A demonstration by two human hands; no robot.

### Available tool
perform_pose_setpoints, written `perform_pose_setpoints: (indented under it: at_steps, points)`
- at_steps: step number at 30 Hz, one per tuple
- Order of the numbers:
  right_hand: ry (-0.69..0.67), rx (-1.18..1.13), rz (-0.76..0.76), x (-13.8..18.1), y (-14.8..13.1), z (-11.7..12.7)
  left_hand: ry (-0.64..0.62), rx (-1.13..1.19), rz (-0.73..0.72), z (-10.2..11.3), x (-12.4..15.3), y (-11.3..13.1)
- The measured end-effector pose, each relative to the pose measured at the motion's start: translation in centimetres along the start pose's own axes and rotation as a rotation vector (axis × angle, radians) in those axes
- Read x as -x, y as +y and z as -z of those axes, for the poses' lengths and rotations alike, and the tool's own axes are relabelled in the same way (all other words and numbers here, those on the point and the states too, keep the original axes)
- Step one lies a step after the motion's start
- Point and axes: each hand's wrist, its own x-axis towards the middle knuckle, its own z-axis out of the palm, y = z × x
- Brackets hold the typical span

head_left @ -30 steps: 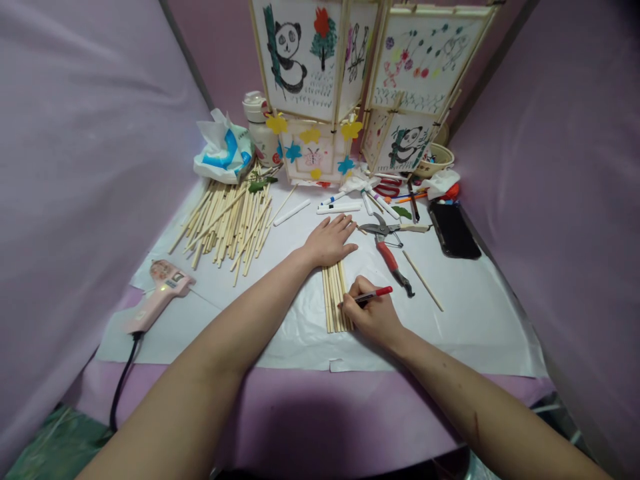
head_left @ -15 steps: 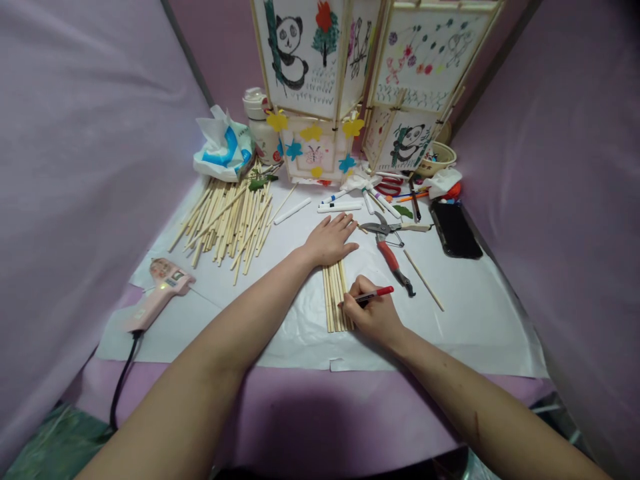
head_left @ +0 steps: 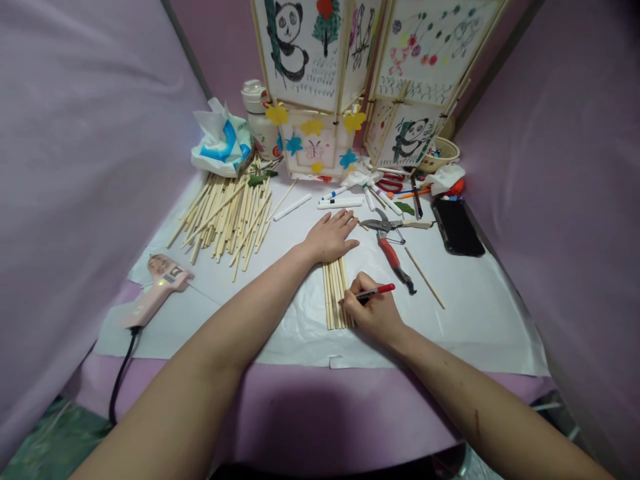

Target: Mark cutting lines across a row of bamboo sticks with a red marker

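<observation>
Several wooden sticks (head_left: 334, 293) lie side by side in a row on the white sheet in front of me. My left hand (head_left: 332, 237) rests flat over their far ends, fingers stretched out and slightly apart. A red-and-black marker pen (head_left: 376, 292) is gripped in my right hand (head_left: 374, 308), its tip down at the sticks near the middle of the row. That hand lies against the right side of the row. Pruning shears (head_left: 391, 257) with red handles lie just to the right, and a single stick (head_left: 425, 279) is beyond them.
A loose pile of sticks (head_left: 225, 213) lies at left, with a pink glue gun (head_left: 159, 290) nearer me. Paper lanterns (head_left: 310, 60) with panda drawings stand at the back. White markers (head_left: 340, 203), a phone (head_left: 457, 227), a bowl (head_left: 440, 155) and a tissue pack (head_left: 223, 143) sit around.
The view has shifted slightly. Both hands keep nearly the same place, the left flat on the sticks and the right holding the marker pen at them.
</observation>
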Motion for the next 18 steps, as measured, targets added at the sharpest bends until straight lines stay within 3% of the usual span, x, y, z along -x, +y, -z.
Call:
perform_pose_setpoints:
  at_steps: [18]
  points:
    - [-0.019,-0.034,0.012,-0.09,-0.11,0.16,0.007,0.003,-0.007,-0.37,-0.26,-0.06]
